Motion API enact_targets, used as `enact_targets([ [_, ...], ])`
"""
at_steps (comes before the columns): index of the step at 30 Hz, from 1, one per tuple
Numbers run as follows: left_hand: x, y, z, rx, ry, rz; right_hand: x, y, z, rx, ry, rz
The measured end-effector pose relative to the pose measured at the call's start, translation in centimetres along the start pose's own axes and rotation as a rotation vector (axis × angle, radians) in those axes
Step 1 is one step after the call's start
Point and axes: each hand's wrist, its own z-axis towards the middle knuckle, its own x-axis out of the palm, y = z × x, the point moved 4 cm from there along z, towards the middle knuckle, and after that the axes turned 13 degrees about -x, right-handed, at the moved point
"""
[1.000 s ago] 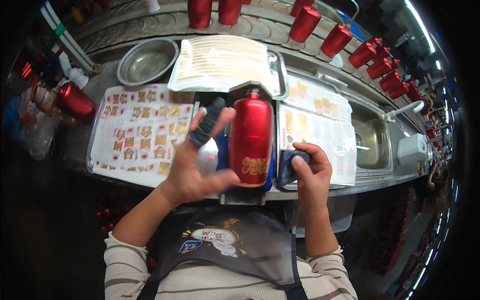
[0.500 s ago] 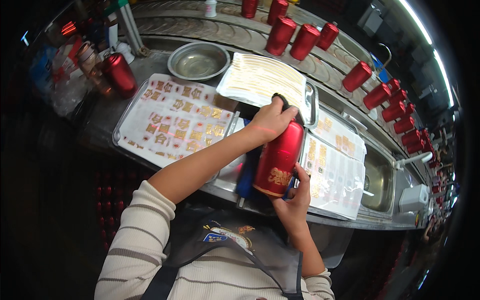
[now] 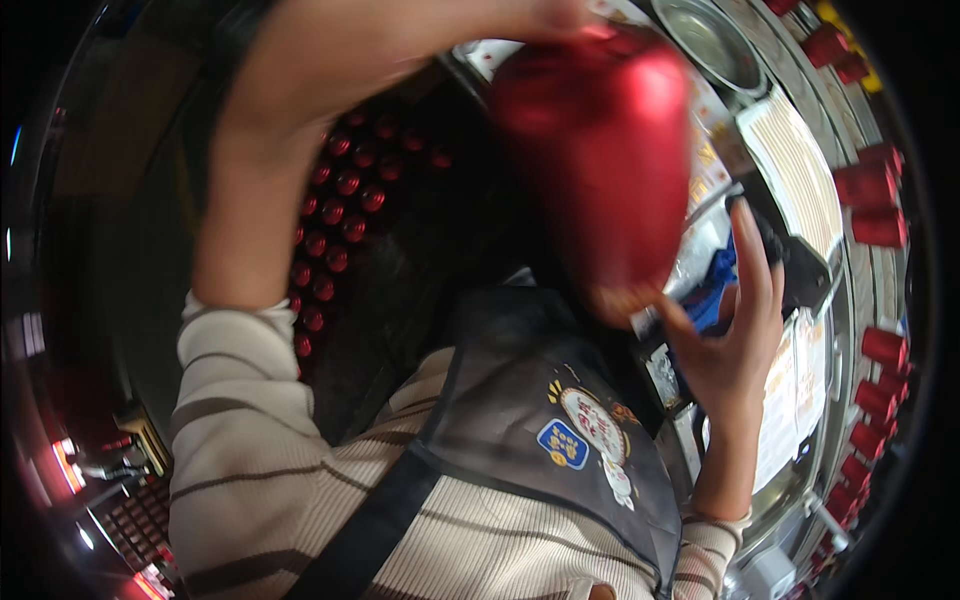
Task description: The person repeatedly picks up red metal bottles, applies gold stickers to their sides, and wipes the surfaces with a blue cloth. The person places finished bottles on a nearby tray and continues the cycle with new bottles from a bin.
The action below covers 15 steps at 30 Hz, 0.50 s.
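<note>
Likely mid-carry, needing set-down: gripped red cylindrical metal bottle (image 3: 605, 165) with left hand (image 3: 430, 32), spread right fingers (image 3: 748, 245) at three o'clock

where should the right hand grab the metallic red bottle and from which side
Probably low on the metallic red bottle, around its rounded body near the base, the right hand coming from the right: the bottle is tilted, its base beside that open hand, while the left hand is at the top end.

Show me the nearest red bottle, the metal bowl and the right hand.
Red bottle (image 3: 622, 170): head view, middle of its body.
Metal bowl (image 3: 712, 45): head view, its inside.
Right hand (image 3: 738, 345): head view, mid-hand.
</note>
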Motion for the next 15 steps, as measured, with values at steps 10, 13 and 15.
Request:
enact_targets([
  [10, -13.3, 22.9, -10.6, -0.254, -0.637, 1.16, 0.5, -3.8, 4.5, 0.549, -0.078, 0.267],
  [13, -8.4, 33.3, -14.8, -0.501, -0.67, 1.127, -3.4, -5.1, -2.2, 0.671, -0.088, 0.162],
  [15, -6.1, 38.5, -15.6, -0.577, -0.754, 0.982, -5.5, -6.1, -5.0, 0.734, -0.125, 0.093],
])
